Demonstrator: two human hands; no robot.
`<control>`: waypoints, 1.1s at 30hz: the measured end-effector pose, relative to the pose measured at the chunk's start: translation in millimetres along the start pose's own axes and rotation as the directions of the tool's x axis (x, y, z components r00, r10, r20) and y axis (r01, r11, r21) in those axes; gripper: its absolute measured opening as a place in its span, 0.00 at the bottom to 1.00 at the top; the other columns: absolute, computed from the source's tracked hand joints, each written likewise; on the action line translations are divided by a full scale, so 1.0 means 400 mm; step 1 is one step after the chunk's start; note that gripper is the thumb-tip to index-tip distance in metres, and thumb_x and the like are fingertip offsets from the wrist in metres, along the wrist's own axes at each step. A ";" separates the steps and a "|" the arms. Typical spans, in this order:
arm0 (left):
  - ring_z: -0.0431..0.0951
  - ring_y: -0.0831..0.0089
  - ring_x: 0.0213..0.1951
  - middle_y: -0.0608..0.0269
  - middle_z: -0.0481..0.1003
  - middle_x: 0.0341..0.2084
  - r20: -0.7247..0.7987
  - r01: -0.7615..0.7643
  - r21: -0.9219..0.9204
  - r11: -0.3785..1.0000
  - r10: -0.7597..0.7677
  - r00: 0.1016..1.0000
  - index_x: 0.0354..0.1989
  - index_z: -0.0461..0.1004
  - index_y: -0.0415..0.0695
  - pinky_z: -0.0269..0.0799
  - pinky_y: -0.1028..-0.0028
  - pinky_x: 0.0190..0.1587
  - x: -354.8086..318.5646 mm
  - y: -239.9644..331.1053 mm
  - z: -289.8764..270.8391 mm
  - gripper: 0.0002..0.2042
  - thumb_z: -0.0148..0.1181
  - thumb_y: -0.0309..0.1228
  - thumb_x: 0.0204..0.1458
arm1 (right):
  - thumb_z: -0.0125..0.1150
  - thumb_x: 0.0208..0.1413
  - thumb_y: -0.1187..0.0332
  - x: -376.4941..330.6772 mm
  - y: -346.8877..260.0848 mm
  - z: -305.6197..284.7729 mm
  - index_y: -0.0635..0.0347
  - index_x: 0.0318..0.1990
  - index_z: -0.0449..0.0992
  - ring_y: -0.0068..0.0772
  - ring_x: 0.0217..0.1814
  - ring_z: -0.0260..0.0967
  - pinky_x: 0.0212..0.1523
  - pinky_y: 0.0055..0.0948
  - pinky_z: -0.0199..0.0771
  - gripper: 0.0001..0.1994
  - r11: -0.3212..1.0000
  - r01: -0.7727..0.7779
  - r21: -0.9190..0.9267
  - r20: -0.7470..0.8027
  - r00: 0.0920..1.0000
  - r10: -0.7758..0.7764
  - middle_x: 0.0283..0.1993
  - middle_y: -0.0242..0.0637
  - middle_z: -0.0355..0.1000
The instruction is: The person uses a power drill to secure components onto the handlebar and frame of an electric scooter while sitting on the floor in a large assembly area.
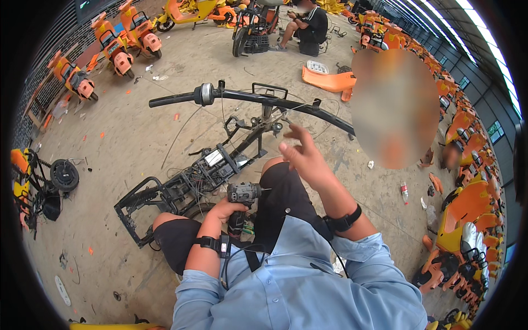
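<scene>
My left hand (229,210) is closed round the grip of a grey and black cordless drill (243,192), held over my lap with its bit toward my right thigh. My right hand (303,156) is raised above my right knee, thumb and fingers apart, with nothing visible in it. Beyond it lies a stripped scooter frame (206,171) with bare wiring and a boxy part amid the tubes. Its black handlebar (247,95) stretches across in front of me, loose cables hanging from it. The wheel under the frame is partly hidden by my left leg.
Orange scooters (114,50) stand at the far left, with many more in rows along the right wall. A detached wheel (64,175) lies at left. An orange panel (328,81) and a bottle (405,192) lie on the concrete. Another person (312,25) crouches at the back.
</scene>
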State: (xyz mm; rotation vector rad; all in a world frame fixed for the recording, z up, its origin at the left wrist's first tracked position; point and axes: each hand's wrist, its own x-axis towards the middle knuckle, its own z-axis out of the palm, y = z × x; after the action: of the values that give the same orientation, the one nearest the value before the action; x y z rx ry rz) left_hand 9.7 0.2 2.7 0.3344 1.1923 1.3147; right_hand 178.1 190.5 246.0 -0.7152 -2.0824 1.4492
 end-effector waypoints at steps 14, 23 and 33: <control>0.79 0.69 0.43 0.63 0.81 0.41 -0.018 -0.134 0.242 0.961 0.143 0.990 0.49 0.78 0.39 0.74 0.67 0.49 -0.023 0.029 -0.017 0.23 0.72 0.21 0.39 | 0.52 0.68 0.62 0.147 0.282 0.206 0.62 0.40 0.76 0.47 0.30 0.76 0.32 0.39 0.72 0.13 0.991 0.104 -0.082 -0.061 0.992 -0.109 0.33 0.46 0.78; 0.78 0.70 0.49 0.63 0.80 0.45 0.081 -0.212 0.134 0.968 0.203 0.976 0.53 0.77 0.39 0.72 0.68 0.54 -0.122 0.056 -0.024 0.29 0.74 0.21 0.36 | 0.56 0.61 0.63 0.047 0.454 0.282 0.59 0.35 0.79 0.56 0.39 0.75 0.42 0.51 0.74 0.10 0.636 0.395 -0.663 0.322 0.917 -0.234 0.35 0.48 0.77; 0.79 0.62 0.50 0.54 0.79 0.50 -0.031 -0.554 -0.317 0.769 0.576 0.817 0.57 0.73 0.37 0.72 0.65 0.58 -0.133 0.126 0.022 0.32 0.68 0.20 0.35 | 0.60 0.55 0.65 -0.015 0.584 0.446 0.51 0.48 0.85 0.43 0.53 0.79 0.42 0.50 0.78 0.14 0.281 0.678 -0.679 0.694 0.468 0.547 0.52 0.41 0.80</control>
State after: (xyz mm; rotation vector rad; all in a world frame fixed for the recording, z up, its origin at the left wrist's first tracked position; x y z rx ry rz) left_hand -0.9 -26.5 70.6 0.5288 0.8215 1.9782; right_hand 96.0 133.9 -30.5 0.0119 -3.8937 -0.0346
